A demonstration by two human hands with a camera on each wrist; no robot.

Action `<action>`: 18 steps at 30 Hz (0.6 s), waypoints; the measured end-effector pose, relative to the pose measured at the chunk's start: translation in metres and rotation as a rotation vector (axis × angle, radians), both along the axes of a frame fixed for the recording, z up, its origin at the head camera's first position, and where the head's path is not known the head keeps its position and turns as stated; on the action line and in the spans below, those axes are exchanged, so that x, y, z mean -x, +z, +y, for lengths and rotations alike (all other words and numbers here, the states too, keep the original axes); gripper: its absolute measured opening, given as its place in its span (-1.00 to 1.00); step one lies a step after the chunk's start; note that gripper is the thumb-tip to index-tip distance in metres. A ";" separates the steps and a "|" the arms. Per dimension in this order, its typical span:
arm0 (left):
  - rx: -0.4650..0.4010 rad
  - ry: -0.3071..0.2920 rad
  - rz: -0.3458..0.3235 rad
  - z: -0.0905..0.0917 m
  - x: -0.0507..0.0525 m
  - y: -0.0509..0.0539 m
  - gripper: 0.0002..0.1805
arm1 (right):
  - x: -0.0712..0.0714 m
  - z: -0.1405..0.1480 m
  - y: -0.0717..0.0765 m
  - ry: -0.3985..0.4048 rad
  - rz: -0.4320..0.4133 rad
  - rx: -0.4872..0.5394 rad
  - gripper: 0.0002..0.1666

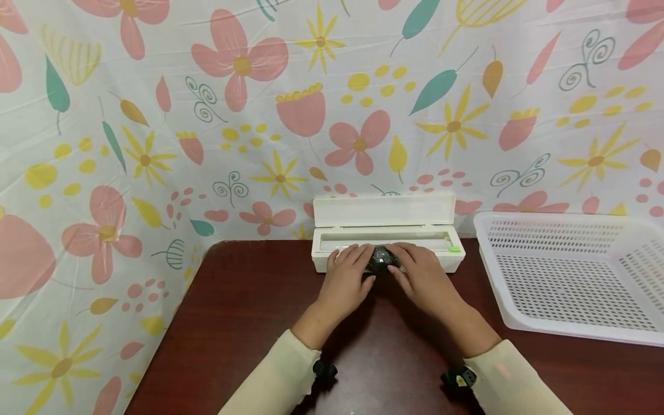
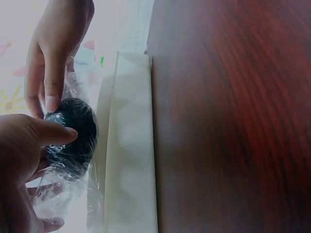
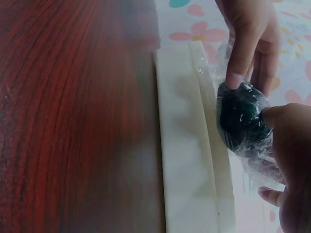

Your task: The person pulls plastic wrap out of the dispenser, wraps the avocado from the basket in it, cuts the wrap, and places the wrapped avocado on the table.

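Lump, dark and rounded [image 1: 381, 259], wrapped in clear film [image 3: 257, 167], sits between both hands at the near side of a long white box [image 1: 450, 263], about mid-length. Can't tell from here if it touches the box.

Left hand [image 1: 346, 282]: grip narrow, holding the lump from the left, thumb pressed on it. Right hand [image 1: 427, 282]: grip also narrow, holding from the right, thumb on the near side, fingers over the far side. Film bunches loosely under and around the fingers on both sides.

Box stands at the far edge of the worktop [image 1: 249, 323], lid [image 1: 384, 210] up and leaning back on the far side, small green piece [image 1: 454, 249] on its right end. White plastic basket [image 1: 581, 333], slotted sides, stands to the right of the box, close beside it. Worktop is dark reddish wood, shiny. Floral sheet [image 1: 171, 115] hangs along the far side and the left. Pale sleeve [image 1: 275, 374] on each arm, small black device [image 1: 325, 370] at each wrist.
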State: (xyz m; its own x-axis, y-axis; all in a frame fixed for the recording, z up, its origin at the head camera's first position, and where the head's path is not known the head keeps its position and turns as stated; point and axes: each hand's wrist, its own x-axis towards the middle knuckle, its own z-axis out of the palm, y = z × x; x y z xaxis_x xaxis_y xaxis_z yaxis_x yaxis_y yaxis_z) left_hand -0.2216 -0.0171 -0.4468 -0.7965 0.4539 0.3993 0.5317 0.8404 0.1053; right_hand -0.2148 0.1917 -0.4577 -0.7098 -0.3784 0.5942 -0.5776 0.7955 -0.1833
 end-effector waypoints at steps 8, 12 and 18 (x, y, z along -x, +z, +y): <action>-0.030 -0.001 0.007 0.000 0.008 0.000 -0.25 | 0.009 0.003 -0.004 0.019 0.035 0.002 -0.09; -0.032 0.005 -0.001 0.001 0.014 0.002 -0.24 | 0.017 0.005 -0.006 0.031 0.066 0.011 -0.06; -0.054 -0.005 -0.007 0.002 0.025 0.001 -0.24 | 0.022 0.007 -0.006 0.000 0.038 -0.004 -0.06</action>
